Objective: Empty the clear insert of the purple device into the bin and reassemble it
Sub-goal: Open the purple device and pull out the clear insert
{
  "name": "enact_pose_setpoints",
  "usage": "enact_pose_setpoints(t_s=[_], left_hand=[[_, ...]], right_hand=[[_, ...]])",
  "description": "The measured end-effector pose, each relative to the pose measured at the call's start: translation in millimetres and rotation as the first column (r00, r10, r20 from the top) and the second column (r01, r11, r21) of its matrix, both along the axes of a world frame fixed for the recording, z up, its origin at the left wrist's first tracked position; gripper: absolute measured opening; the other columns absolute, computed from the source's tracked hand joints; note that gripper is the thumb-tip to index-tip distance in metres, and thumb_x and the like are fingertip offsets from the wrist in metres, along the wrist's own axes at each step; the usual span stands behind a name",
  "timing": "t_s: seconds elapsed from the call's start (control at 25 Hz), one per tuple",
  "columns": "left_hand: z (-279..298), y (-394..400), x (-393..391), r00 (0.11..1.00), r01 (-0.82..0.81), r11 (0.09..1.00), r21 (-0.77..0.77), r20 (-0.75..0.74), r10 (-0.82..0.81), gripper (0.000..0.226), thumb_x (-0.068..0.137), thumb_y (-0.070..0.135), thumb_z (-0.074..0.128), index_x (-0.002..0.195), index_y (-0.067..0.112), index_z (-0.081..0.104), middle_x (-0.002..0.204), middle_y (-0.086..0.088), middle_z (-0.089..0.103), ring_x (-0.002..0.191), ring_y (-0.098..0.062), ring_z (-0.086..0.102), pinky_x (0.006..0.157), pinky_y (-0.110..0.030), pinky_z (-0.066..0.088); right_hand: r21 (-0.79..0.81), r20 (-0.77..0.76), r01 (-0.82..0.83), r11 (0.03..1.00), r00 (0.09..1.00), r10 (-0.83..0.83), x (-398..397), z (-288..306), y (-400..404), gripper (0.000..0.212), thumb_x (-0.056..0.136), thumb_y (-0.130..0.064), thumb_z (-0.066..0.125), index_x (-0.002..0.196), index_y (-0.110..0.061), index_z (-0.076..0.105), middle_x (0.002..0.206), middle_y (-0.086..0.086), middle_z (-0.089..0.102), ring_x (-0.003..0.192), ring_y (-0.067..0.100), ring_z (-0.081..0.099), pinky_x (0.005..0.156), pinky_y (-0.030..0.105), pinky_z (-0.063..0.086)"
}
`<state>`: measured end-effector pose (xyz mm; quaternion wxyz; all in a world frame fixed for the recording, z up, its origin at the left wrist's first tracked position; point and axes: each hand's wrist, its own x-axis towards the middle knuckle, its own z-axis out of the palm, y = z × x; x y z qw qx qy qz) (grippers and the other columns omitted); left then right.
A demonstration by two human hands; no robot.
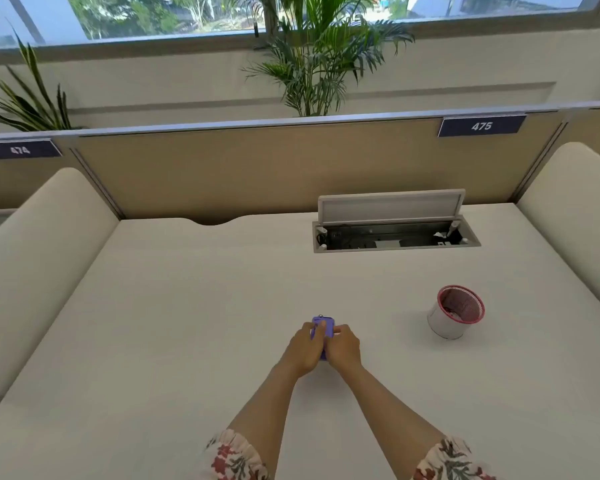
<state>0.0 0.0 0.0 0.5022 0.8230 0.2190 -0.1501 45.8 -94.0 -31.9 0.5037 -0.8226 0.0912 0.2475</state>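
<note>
A small purple device is held over the middle of the white desk between both hands. My left hand wraps its left side, thumb on top. My right hand grips its right side. Only the device's top end and a sliver between the hands show; its clear insert is hidden by my fingers. The bin, a small white cylinder with a red rim, stands on the desk to the right of the hands, tilted toward me, with something dark inside.
An open cable hatch with a raised lid sits in the desk at the back right. A tan partition closes the far edge, and padded side walls flank the desk. Plants stand behind the partition.
</note>
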Motion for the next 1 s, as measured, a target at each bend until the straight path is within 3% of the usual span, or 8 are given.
enact_pose_setpoints(t_s=[0.16, 0.28, 0.44, 0.56, 0.72, 0.84, 0.92, 1.0], left_hand=[[1, -2, -1, 0.993, -0.116, 0.991, -0.068, -0.039, 0.113, 0.058, 0.1, 0.056, 0.03, 0.128, 0.012, 0.054, 0.125, -0.006, 0.063, 0.104, -0.019, 0.061, 0.079, -0.024, 0.048], [-2, 4, 0, 0.968, -0.252, 0.966, -0.048, -0.006, 0.252, 0.04, 0.1, 0.036, 0.046, 0.126, 0.008, 0.057, 0.124, -0.008, 0.064, 0.096, -0.018, 0.059, 0.067, -0.018, 0.043], [-4, 5, 4, 0.918, -0.395, 0.915, -0.086, -0.024, 0.395, 0.034, 0.095, 0.023, 0.049, 0.122, 0.006, 0.06, 0.121, -0.011, 0.067, 0.098, -0.024, 0.063, 0.083, -0.036, 0.053], [-2, 4, 9, 0.892, -0.446, 0.865, -0.229, -0.036, 0.45, 0.028, 0.094, 0.023, 0.053, 0.111, 0.004, 0.066, 0.105, -0.014, 0.071, 0.086, -0.03, 0.07, 0.079, -0.044, 0.061], [3, -1, 10, 0.872, -0.461, 0.808, -0.367, -0.02, 0.489, 0.025, 0.097, 0.021, 0.056, 0.109, 0.002, 0.067, 0.104, -0.016, 0.07, 0.084, -0.029, 0.068, 0.063, -0.036, 0.06], [14, -12, 4, 0.869, -0.451, 0.782, -0.431, -0.012, 0.494, 0.019, 0.1, 0.021, 0.053, 0.105, 0.008, 0.066, 0.098, -0.01, 0.067, 0.084, -0.025, 0.064, 0.064, -0.032, 0.057], [16, -17, 0, 0.892, -0.41, 0.799, -0.44, -0.011, 0.452, 0.018, 0.101, 0.021, 0.051, 0.106, 0.012, 0.066, 0.098, -0.008, 0.066, 0.083, -0.023, 0.063, 0.067, -0.032, 0.057], [16, -19, -2, 0.916, -0.358, 0.825, -0.438, 0.009, 0.402, 0.019, 0.102, 0.023, 0.05, 0.109, 0.015, 0.066, 0.103, -0.008, 0.067, 0.086, -0.023, 0.063, 0.071, -0.035, 0.058]], right_hand=[[-0.043, -0.065, -0.054, 0.998, 0.997, 0.051, 2, 1, -3, 0.018, 0.077, -0.017, 0.06, 0.079, -0.004, 0.073, 0.078, 0.009, 0.074, 0.076, 0.028, 0.071, 0.07, 0.039, 0.06], [-0.01, -0.065, -0.041, 0.999, 0.997, 0.04, -5, 17, -13, 0.012, 0.078, -0.013, 0.061, 0.067, -0.013, 0.066, 0.072, 0.006, 0.068, 0.065, 0.022, 0.059, 0.058, 0.03, 0.046], [0.15, -0.13, -0.033, 0.988, 0.99, 0.053, -14, 19, -20, 0.014, 0.081, -0.015, 0.065, 0.079, -0.005, 0.073, 0.077, 0.007, 0.072, 0.074, 0.021, 0.064, 0.078, 0.038, 0.056], [0.262, -0.103, -0.011, 0.965, 0.994, 0.039, -17, 29, -20, 0.012, 0.085, -0.015, 0.066, 0.087, -0.006, 0.074, 0.081, 0.004, 0.075, 0.077, 0.018, 0.071, 0.075, 0.028, 0.059], [0.347, -0.011, -0.04, 0.937, 0.999, 0.047, -14, 40, -35, 0.017, 0.085, -0.023, 0.071, 0.096, -0.011, 0.072, 0.092, 0.006, 0.078, 0.088, 0.021, 0.074, 0.078, 0.025, 0.056], [0.286, 0.081, 0.133, 0.949, 0.984, -0.162, -6, 47, -43, 0.02, 0.089, -0.031, 0.067, 0.101, -0.015, 0.068, 0.097, -0.004, 0.072, 0.092, 0.015, 0.066, 0.081, 0.026, 0.048], [0.243, 0.046, 0.206, 0.948, 0.974, -0.224, 6, 51, -44, 0.022, 0.095, -0.031, 0.056, 0.107, -0.016, 0.066, 0.105, -0.005, 0.067, 0.1, 0.016, 0.062, 0.089, 0.03, 0.048], [0.277, -0.049, 0.192, 0.942, 0.981, -0.186, 15, 48, -46, 0.022, 0.095, -0.023, 0.052, 0.1, -0.013, 0.071, 0.11, 0.003, 0.072, 0.101, 0.021, 0.068, 0.094, 0.036, 0.054]])
